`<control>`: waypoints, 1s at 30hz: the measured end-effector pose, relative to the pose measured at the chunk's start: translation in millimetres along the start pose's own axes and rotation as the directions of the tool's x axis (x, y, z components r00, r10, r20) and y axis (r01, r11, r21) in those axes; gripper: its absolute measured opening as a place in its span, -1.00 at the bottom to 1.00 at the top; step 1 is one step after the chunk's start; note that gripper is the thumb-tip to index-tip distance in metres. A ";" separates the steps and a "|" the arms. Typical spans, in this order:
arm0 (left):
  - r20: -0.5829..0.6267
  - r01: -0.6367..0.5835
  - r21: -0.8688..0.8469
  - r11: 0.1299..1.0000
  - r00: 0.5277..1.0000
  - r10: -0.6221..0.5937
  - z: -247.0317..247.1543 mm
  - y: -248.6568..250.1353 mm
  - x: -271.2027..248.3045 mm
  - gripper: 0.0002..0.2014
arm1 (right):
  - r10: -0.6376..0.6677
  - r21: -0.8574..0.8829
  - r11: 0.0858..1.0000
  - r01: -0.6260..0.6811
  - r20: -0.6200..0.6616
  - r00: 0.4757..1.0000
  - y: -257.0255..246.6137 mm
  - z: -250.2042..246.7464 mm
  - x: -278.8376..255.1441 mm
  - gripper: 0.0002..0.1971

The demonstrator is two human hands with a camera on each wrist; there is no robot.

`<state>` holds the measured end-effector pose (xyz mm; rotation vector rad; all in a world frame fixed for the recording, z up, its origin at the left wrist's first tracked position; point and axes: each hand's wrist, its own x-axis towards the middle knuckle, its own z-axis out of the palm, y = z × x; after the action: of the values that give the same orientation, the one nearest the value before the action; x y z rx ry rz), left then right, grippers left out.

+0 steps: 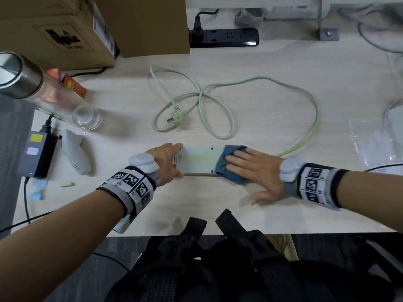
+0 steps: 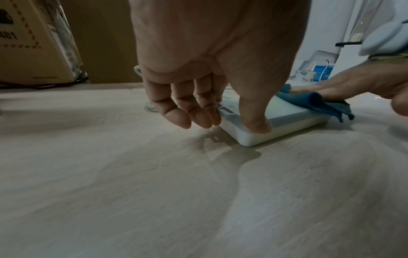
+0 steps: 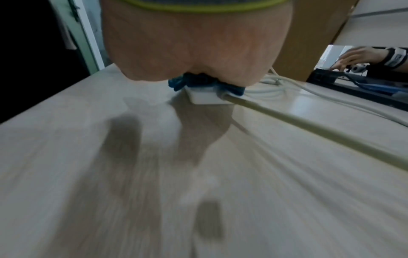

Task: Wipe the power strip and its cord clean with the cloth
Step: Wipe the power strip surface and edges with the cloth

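My left hand point(image 1: 168, 162) gripped the strip's point(image 1: 199, 160) left end, thumb near, fingers point(image 2: 176, 115) far. The strip lay lengthwise left to right on the table point(image 1: 272, 68). My right hand point(image 1: 259, 171) pressed the cloth point(image 1: 226, 168) flat-fingered on its right end; the unwiped length ran leftward, the cord point(image 1: 218, 101) coiling beyond.

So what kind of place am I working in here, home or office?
Most likely an office or lab desk: cardboard boxes at the back of the pale wood-look desk, a black power strip beside them, and a laptop-style power adapter at the left edge.
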<state>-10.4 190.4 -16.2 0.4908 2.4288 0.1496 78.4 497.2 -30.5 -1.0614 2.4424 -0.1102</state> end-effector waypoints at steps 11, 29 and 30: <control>0.025 -0.032 -0.020 0.999 0.999 0.033 -4.4 5.3 2.6 -0.48 | -0.010 0.023 1.000 0.012 -0.099 0.995 -58.3 -19.5 94.2 0.04; 0.029 0.009 -0.061 0.998 1.000 -0.007 1.2 1.4 4.4 -0.38 | 0.030 0.057 0.998 -0.025 -0.091 0.995 -48.4 -16.1 85.8 0.09; 0.039 0.011 -0.064 0.998 0.999 -0.009 0.2 0.8 5.3 -0.45 | 0.035 0.053 0.998 -0.030 -0.098 0.995 -55.6 -19.1 99.6 0.11</control>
<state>-13.8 193.2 -19.3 0.4486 2.3806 0.2114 48.4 385.8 -38.2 -1.0161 2.5298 -0.2189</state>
